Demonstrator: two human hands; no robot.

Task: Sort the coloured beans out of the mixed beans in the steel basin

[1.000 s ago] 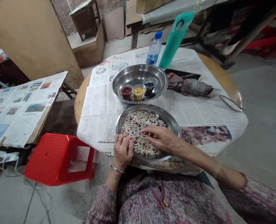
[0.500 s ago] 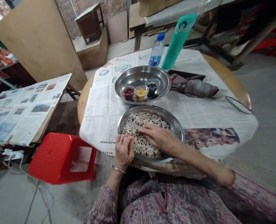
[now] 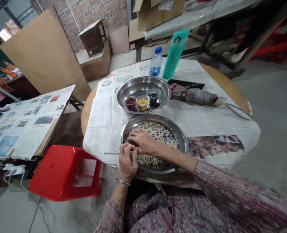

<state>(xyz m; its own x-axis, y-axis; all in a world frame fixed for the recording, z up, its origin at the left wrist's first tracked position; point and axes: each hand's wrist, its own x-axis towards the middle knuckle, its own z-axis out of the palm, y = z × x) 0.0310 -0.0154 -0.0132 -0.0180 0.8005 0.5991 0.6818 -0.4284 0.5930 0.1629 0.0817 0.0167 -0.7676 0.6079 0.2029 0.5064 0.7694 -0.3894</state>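
Left hand and right hand curled (contents: cannot tell); wrist bumping near basin could spill grains

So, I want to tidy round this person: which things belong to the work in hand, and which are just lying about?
Seemingly in use:
- near basin of mixed grains, both hands at it
- far basin, with cups of red, yellow and black beans

Probably just about:
- blue-capped bottle
- green bottle
- grey bundle
- red stool
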